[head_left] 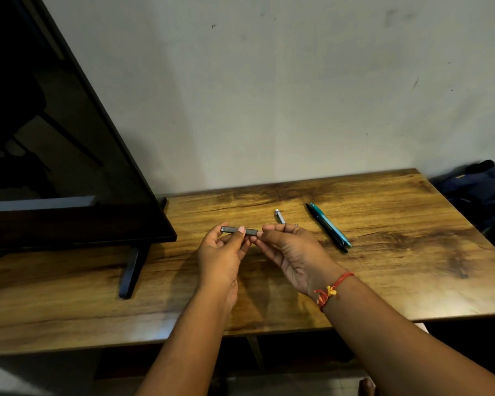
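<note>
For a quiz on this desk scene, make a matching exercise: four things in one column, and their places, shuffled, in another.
Things
1. dark grey stick
2. teal pen
3. television
4. red thread

Places
A. tied round the right wrist
B. standing on the table, left side
C. pinched between the left hand and the right hand
D. lying on the table, right of the hands

Pairs: 1-C, 2-D, 3-B, 4-A

A screen [55, 138] stands on the counter [383, 281] at the left; two pens [329, 227] lie right of centre; a shorter pen [279, 216] lies just left of them; a bag [480, 190] sits beyond the counter's right edge.
</note>
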